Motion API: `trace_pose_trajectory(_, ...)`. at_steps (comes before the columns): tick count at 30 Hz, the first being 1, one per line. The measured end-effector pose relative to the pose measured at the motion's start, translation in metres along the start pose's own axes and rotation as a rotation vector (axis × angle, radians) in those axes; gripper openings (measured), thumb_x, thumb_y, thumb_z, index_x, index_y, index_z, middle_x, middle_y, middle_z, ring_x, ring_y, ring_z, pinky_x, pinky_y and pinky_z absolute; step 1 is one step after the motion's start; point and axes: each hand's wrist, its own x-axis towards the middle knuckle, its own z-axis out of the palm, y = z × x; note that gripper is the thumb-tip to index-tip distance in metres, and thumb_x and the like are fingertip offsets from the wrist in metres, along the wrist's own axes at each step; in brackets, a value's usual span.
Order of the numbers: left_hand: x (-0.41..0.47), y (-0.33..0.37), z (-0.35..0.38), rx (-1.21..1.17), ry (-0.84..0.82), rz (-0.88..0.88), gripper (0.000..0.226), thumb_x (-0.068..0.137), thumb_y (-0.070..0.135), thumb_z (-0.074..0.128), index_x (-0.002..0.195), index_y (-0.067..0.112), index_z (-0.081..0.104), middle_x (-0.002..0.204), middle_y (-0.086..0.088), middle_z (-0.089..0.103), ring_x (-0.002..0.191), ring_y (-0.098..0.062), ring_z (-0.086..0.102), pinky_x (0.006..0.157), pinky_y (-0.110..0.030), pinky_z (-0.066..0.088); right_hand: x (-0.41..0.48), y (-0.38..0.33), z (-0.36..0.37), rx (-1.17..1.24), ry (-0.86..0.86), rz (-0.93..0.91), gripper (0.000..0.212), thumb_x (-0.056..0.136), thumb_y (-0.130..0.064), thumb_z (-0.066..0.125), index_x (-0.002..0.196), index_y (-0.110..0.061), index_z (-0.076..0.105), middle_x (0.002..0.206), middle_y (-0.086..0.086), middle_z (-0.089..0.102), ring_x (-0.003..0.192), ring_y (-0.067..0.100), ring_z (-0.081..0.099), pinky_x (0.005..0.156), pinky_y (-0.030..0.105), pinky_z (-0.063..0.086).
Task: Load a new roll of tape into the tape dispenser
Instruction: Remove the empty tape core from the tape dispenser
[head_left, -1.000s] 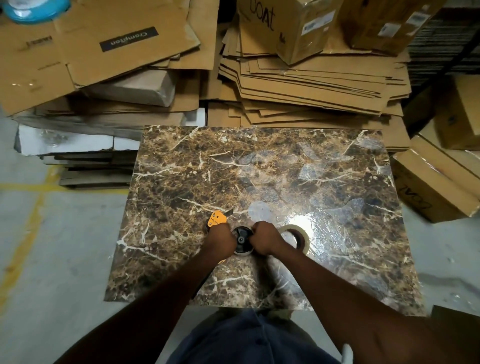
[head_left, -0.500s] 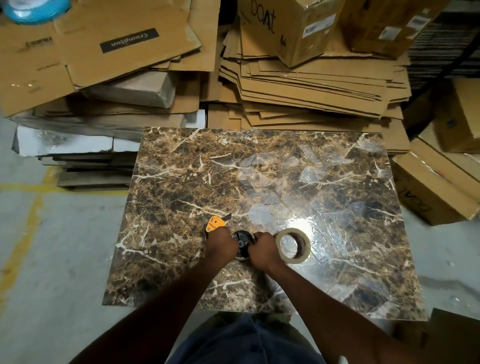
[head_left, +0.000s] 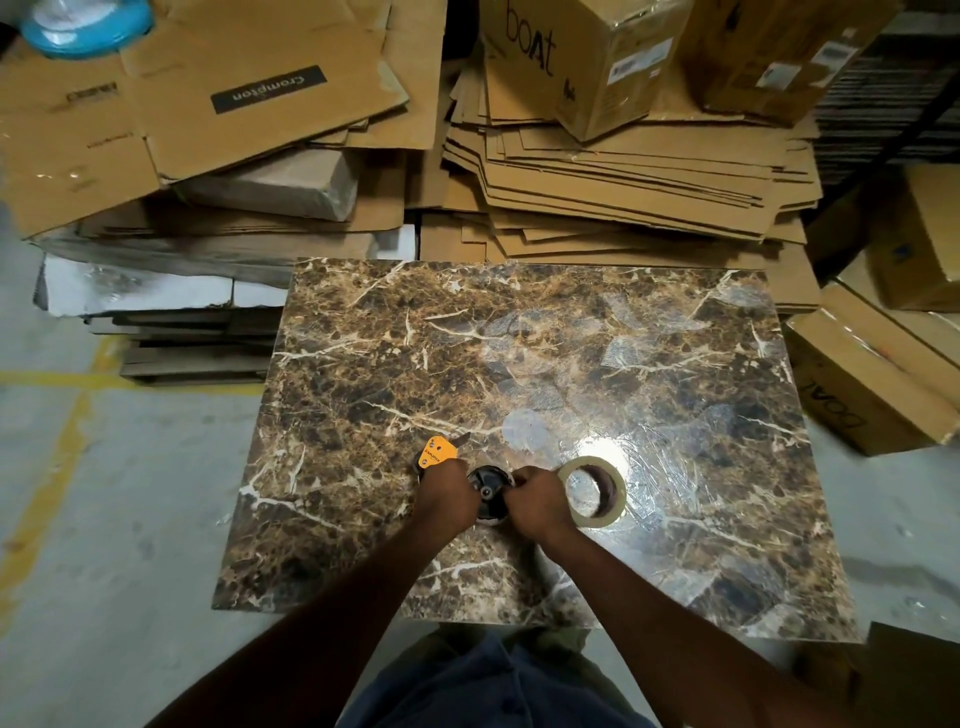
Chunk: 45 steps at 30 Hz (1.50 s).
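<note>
The tape dispenser (head_left: 485, 491) lies on the brown marble-patterned table (head_left: 519, 364) near its front edge, with an orange blade guard at its far left end and a black round hub in the middle. My left hand (head_left: 448, 493) grips the dispenser on its left side. My right hand (head_left: 537, 501) is closed on the right side of the hub. A roll of pale tape (head_left: 592, 491) lies flat on the table just right of my right hand, touching it or nearly so.
Flattened cardboard sheets (head_left: 623, 171) are piled behind the table, with closed boxes (head_left: 587, 57) on top. More boxes (head_left: 862, 374) stand on the floor to the right. Grey concrete floor with yellow lines lies to the left.
The view has shifted slightly. My right hand has drawn off the tape roll, so the whole ring now shows. Both hands stay on the dispenser.
</note>
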Motion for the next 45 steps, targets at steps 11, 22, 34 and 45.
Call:
trace_pose_trajectory(11,-0.002,0.006,0.003,-0.058,-0.035,-0.091,0.025,0.092,0.019,0.063,0.109,0.004,0.073,0.112,-0.016,0.074,0.104,-0.034,0.070,0.071,-0.033,0.048,-0.009,0.009,0.020,-0.110,0.116,0.033,0.036,0.102,-0.028,0.058,0.084,0.001,0.068,0.094,0.024,0.075,0.092,0.039,0.071,0.067,0.035,0.038)
trace_pose_trajectory(22,-0.007,0.008,0.003,-0.064,-0.019,-0.137,0.021,0.091,0.015,0.065,0.106,0.001,0.069,0.112,-0.017,0.073,0.102,-0.034,0.070,0.067,-0.033,0.047,-0.009,0.013,0.020,-0.018,0.182,-0.028,0.038,0.098,-0.029,0.066,0.069,-0.010,0.052,0.066,0.011,0.058,0.064,0.026,0.053,0.062,0.033,0.032)
trace_pose_trajectory(34,0.002,0.000,-0.019,-0.264,-0.258,-0.177,0.031,0.087,0.020,0.073,0.105,-0.005,0.068,0.105,-0.023,0.073,0.098,-0.036,0.075,0.068,-0.035,0.046,-0.002,0.014,0.009,0.256,0.015,0.018,0.032,0.087,-0.024,0.076,0.072,-0.005,0.056,0.070,0.014,0.049,0.069,0.019,0.044,0.063,0.034,0.032)
trace_pose_trajectory(45,-0.002,-0.002,-0.014,-0.364,-0.215,-0.169,0.042,0.089,0.031,0.076,0.114,-0.002,0.068,0.115,-0.020,0.073,0.107,-0.037,0.072,0.094,-0.054,0.059,0.003,0.017,0.014,0.331,0.021,0.070,0.030,0.084,-0.025,0.081,0.079,0.000,0.065,0.075,0.014,0.056,0.072,0.021,0.050,0.064,0.036,0.037)
